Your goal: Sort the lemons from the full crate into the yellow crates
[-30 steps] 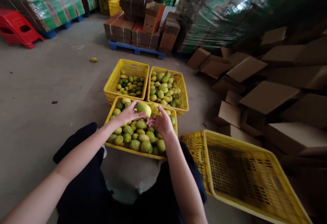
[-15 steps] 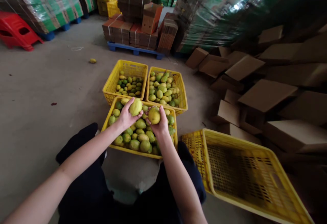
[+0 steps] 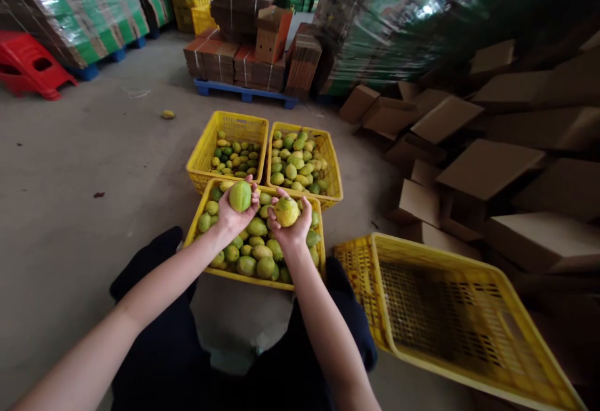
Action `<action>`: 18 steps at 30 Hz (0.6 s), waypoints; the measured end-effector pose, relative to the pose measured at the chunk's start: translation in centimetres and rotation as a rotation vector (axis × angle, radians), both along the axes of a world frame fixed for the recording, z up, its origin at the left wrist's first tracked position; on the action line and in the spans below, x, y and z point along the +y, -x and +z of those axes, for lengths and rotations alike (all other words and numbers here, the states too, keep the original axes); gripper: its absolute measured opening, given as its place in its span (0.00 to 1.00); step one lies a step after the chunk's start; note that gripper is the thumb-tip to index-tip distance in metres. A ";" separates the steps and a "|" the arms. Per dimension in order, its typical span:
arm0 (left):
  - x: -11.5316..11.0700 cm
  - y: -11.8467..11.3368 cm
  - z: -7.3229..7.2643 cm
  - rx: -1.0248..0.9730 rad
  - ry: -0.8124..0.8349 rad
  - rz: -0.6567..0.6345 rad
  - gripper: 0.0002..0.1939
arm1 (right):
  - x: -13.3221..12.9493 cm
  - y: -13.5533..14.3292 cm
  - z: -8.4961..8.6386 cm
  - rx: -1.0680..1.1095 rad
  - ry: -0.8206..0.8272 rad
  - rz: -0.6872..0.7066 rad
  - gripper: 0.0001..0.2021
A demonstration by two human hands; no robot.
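Above the near yellow crate (image 3: 262,283), full of green and yellow fruits, both of my hands are raised with palms up. My left hand (image 3: 229,214) is wrapped round a green fruit (image 3: 240,196). In my right hand (image 3: 293,231) rests a yellow-green fruit (image 3: 285,211), with the fingers curled about it. The two hands are a little apart. Behind the near crate stand a back left crate (image 3: 199,155) with smaller fruits at its bottom and a back right crate (image 3: 334,170) piled with yellow and green fruits.
An empty yellow crate (image 3: 440,255) lies to the right, beside heaped cardboard boxes (image 3: 490,167). One fruit (image 3: 167,114) lies on the floor. A red stool (image 3: 35,64), a blue pallet (image 3: 246,92) of flat cartons and wrapped stacks (image 3: 84,11) stand farther back.
The fruit in my left hand has turned, now showing a greener side, and that hand has shifted slightly left. The right-hand fruit has also turned, and the fingers round it are more spread.
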State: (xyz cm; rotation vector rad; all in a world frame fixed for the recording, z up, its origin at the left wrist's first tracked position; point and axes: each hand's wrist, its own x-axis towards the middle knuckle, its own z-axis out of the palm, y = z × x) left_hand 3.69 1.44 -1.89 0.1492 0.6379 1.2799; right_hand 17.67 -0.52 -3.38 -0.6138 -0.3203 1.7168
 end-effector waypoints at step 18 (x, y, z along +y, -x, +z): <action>-0.2 -3.1 -1.2 -0.235 0.173 0.018 0.23 | 0.7 0.9 -0.1 0.267 0.211 -0.291 0.17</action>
